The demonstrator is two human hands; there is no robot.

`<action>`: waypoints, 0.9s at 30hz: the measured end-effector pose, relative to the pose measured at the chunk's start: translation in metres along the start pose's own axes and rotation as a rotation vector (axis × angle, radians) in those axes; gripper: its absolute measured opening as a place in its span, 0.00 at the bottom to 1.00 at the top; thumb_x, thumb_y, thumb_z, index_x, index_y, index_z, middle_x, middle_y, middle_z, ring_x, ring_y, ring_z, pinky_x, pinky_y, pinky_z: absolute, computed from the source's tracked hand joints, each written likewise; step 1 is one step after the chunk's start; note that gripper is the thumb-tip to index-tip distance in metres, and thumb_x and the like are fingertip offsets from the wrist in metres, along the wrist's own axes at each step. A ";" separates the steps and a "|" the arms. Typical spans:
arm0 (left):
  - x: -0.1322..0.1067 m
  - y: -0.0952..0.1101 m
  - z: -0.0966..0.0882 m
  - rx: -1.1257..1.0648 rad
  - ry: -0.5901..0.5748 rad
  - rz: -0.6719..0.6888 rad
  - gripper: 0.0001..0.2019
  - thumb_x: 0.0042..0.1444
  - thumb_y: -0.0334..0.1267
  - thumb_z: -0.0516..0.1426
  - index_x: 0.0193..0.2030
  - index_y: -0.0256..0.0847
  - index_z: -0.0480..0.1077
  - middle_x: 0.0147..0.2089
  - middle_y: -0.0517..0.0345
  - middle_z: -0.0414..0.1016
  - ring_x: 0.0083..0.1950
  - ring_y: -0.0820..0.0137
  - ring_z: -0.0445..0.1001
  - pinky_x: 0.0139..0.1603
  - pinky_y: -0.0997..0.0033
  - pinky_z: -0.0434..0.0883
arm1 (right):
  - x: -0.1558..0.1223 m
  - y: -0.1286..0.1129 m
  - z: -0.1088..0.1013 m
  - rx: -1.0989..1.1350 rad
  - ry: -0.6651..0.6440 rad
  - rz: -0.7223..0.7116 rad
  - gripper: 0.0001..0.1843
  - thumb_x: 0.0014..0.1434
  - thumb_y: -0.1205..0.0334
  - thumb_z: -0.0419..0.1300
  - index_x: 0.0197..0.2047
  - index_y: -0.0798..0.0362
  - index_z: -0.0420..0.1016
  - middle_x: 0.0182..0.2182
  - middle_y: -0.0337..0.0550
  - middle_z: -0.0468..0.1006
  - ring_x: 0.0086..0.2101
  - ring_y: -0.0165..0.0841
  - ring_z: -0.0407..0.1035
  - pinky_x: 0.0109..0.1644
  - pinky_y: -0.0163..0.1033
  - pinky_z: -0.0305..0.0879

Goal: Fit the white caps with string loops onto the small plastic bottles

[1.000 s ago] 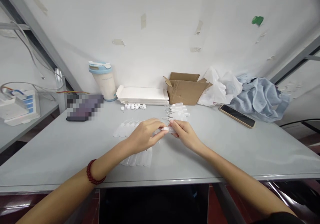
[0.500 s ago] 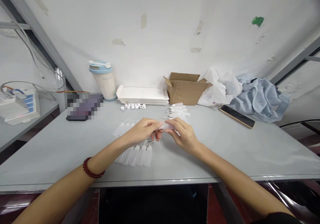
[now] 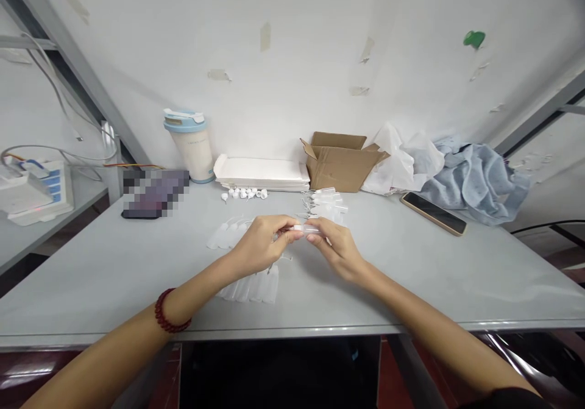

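Above the middle of the desk, a small clear plastic bottle (image 3: 311,230) lies sideways between my two hands. My right hand (image 3: 342,247) pinches its body between thumb and fingers. At its left end is a white cap (image 3: 297,228), pinched by my left hand (image 3: 260,244); the fingers partly hide it. Under and beside my left forearm lie translucent bottles in a front row (image 3: 258,287) and a back row (image 3: 223,237), some with thin white stems. Beyond my right hand is a group of similar bottles (image 3: 331,199). Several loose white caps (image 3: 247,194) sit farther back.
Along the wall stand a tumbler (image 3: 194,150), a stack of white flat boxes (image 3: 262,171), an open cardboard box (image 3: 342,165), a white plastic bag (image 3: 397,159) and a blue cloth (image 3: 475,180). A phone (image 3: 434,214) lies right; a blurred-out dark object (image 3: 155,194) lies left.
My left fingers have shifted their grip and turned around the cap end, and the hand sits slightly higher. The clear bottle body shows more plainly. My right hand has barely moved.
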State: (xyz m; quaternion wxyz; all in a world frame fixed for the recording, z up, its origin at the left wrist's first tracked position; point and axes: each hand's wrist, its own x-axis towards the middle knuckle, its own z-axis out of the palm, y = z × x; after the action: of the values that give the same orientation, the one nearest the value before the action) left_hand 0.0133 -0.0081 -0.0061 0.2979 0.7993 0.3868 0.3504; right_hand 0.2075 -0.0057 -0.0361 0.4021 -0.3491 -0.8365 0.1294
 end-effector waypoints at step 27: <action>-0.001 0.005 0.002 0.015 0.022 -0.004 0.18 0.62 0.44 0.51 0.26 0.38 0.71 0.26 0.57 0.74 0.28 0.72 0.69 0.31 0.73 0.65 | -0.002 -0.010 -0.002 0.074 0.025 0.045 0.13 0.66 0.57 0.51 0.44 0.52 0.73 0.28 0.42 0.74 0.28 0.30 0.67 0.32 0.35 0.64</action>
State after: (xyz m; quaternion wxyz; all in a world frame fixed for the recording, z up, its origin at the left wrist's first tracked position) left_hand 0.0159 -0.0122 -0.0041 0.2882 0.7969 0.3943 0.3556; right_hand 0.2054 -0.0144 -0.0312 0.4220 -0.3541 -0.8181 0.1650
